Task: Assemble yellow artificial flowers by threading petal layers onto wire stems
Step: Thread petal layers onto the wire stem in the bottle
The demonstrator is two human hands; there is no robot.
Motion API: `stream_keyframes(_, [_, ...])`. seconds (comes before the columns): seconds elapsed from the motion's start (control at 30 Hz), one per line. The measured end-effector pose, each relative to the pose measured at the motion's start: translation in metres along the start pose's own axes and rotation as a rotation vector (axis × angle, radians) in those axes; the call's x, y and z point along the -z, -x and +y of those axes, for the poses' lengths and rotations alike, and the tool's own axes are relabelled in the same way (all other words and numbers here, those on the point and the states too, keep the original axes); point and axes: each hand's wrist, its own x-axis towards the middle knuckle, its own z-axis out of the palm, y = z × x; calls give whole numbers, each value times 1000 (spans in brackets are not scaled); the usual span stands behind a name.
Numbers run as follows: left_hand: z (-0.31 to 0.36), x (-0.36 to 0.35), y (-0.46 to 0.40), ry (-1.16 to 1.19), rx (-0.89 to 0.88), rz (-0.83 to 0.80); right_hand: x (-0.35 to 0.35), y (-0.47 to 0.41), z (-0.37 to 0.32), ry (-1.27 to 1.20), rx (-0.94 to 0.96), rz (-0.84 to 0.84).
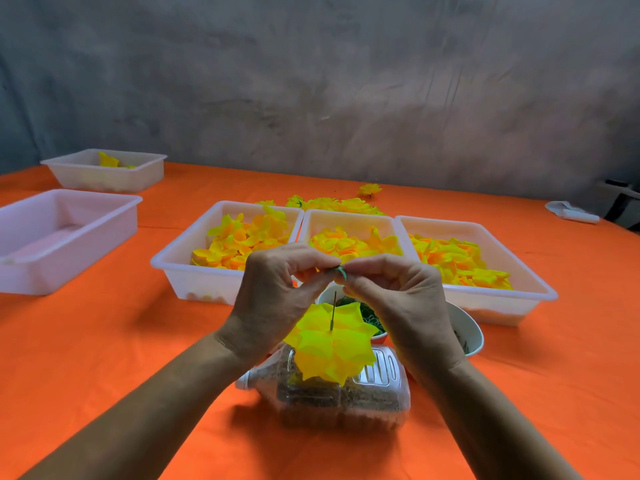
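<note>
**Green piece pinched above the stem**

Flower: yellow petal layers stacked on a thin wire stem, which stands upright out of a clear bottle lying on its side at table centre, near edge. The stem's foot is hidden under the petals.

Left hand and right hand meet fingertip to fingertip just above the stem tip, both pinching a small green piece. Most of it is covered by the fingers; its shape cannot be made out.

Behind the hands, a white bowl with green bits, largely hidden by the right wrist.

Three white trays of yellow-orange petals sit side by side: left, middle, right. Loose flowers lie behind them.

Far left: an empty tray, cut off by the frame, and a further tray holding a little yellow.

Surface: orange cloth. Backdrop: grey mottled wall. White object at far right, unclear.

Open cloth lies left and right of the bottle.
</note>
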Motion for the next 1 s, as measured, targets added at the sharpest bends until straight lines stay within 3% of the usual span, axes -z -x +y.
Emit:
stream_keyframes(0.27, [-7, -2, 12, 91, 156, -13, 3, 5, 12, 49, 55, -40])
stream_keyframes(1.0, [-11, -1, 19, 51, 29, -9, 5, 11, 11, 20, -81, -63])
